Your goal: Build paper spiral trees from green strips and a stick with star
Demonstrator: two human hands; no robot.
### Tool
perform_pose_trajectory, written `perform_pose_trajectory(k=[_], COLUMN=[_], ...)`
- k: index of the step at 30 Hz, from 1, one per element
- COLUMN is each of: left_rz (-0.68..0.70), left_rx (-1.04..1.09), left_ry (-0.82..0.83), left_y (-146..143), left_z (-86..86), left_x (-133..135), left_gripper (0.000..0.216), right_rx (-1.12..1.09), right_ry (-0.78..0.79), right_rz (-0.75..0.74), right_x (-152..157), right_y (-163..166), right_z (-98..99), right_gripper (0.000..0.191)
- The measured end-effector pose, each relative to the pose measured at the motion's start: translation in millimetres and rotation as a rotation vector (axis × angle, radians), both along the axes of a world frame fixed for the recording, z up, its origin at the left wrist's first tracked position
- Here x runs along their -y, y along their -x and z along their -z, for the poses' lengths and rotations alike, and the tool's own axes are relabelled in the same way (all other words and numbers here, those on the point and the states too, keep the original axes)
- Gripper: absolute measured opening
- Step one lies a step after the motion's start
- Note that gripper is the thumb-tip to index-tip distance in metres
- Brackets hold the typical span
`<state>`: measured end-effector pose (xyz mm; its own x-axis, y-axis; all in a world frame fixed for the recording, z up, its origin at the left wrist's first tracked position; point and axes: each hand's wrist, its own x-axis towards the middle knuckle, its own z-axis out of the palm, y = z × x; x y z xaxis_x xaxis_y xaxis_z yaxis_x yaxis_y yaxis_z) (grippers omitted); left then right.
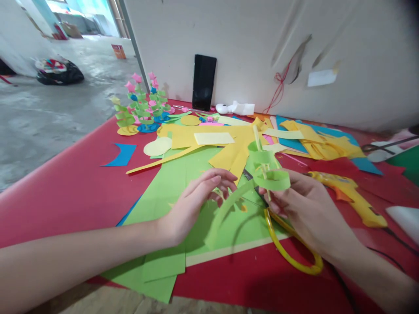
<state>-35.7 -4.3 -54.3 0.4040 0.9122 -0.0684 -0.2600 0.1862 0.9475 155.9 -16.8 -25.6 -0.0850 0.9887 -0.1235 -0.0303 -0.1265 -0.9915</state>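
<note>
My right hand [306, 207] is closed around a thin yellow stick [258, 139] that carries looped green paper strips [271, 179]. My left hand [199, 196] is curled, its fingertips pinching one end of a long green paper strip [225, 211] that arcs down toward the green sheet [170, 192] beneath. Yellow-handled scissors [288, 253] lie on the red table [75, 192] under my right wrist.
A yellow glue gun [352, 198] lies right of my hand. Yellow, blue and red paper scraps [229, 144] cover the middle. Finished paper flower stems [144, 107] stand at the back left. A black phone [203, 82] leans on the wall. Another pair of scissors [386, 146] lies far right.
</note>
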Motion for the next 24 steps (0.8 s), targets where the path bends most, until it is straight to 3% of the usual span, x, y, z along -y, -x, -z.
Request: perform_pose_trajectory(k=[8,15,21,24], left_rz=[-0.012,-0.09,-0.138,-0.137], left_rx=[-0.031,0.012,-0.2,-0.161], left_ry=[0.005,-0.083,-0.154,-0.115], left_y=[2,1,-1,-1], left_z=[-9.0,-2.7,-8.2,-7.1], left_x=[5,8,13,14], left_gripper=[0.026,0.023,0.019,0.022], right_rx=[0.053,0.069,0.175,0.162], right_ry=[-0.027,-0.073,-0.123,-0.141], right_rz=[0.033,0.06,0.0,0.03], right_x=[2,3,3,4], right_y=[2,2,3,5], right_z=[4.4,4.3,-0.2,-2.2], right_gripper=[0.017,0.017,0.013,0.014])
